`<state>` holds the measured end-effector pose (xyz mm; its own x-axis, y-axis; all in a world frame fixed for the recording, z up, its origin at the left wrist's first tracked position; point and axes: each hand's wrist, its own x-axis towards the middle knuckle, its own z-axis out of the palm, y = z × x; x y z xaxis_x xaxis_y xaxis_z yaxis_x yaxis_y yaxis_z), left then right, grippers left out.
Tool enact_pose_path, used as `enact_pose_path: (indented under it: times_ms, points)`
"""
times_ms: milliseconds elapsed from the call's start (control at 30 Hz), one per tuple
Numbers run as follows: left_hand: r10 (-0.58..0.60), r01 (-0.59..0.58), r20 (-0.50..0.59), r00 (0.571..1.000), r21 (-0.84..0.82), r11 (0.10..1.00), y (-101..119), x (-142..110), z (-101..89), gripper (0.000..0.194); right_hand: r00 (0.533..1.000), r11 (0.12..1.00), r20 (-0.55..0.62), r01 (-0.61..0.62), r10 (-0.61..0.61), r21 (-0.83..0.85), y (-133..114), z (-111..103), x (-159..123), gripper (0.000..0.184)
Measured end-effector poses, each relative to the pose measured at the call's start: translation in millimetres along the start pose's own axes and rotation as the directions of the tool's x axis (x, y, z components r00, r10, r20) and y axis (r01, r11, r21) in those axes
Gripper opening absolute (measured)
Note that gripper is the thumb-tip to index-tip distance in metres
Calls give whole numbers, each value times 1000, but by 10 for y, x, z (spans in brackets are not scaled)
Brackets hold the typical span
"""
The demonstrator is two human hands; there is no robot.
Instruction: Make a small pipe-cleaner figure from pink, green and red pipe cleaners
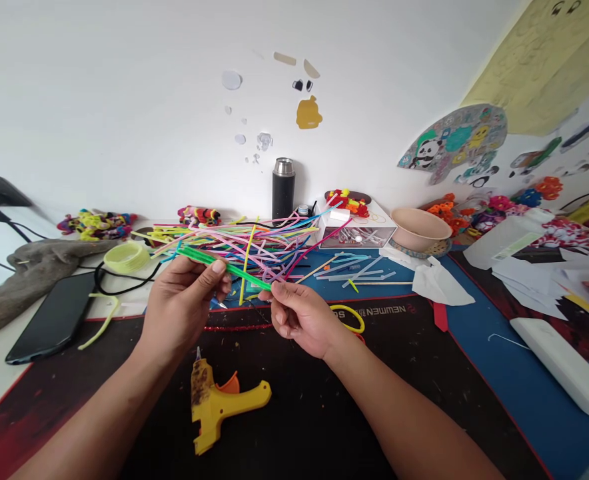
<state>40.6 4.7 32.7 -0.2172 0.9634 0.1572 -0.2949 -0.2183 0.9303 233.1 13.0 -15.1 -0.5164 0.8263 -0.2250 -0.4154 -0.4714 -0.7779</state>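
Observation:
A green bundle of pipe cleaners (239, 272) stretches between my two hands above the dark mat, sloping down to the right. My left hand (189, 287) pinches it near the left end, thumb on top. The right end is gripped between the thumb and fingers of my right hand (302, 317). Below them on the mat lies a yellow hot glue gun (214, 407), its nozzle pointing away from me. Just behind my hands is a loose pile of multicoloured pipe cleaners (274, 237); a yellow one (248, 257) lies across it.
A phone (57, 317) and driftwood (49, 263) are at the left. Against the wall stand a black thermos (283, 190), a small drawer box (359, 235) and a pinkish bowl (419, 230). Glue sticks (367, 273), tissue (442, 280) and a white device (562, 363) lie rightward.

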Motion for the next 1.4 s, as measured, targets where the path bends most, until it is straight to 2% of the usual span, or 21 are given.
enact_pose_path:
  times_ms: [533,867,1400]
  points:
    - [13,-13,3,1000,-3,1000,10,-2,-5,35,1000,999,13,12,-13,52,21,-4,18,42]
    - [11,-11,6,1000,-38,999,-10,13,-7,38,1000,999,24,15,-16,42,22,11,19,48]
    - [-46,47,9,999,-57,997,-8,11,-31,39,997,1000,73,12,-11,-13,5,31,-11,45]
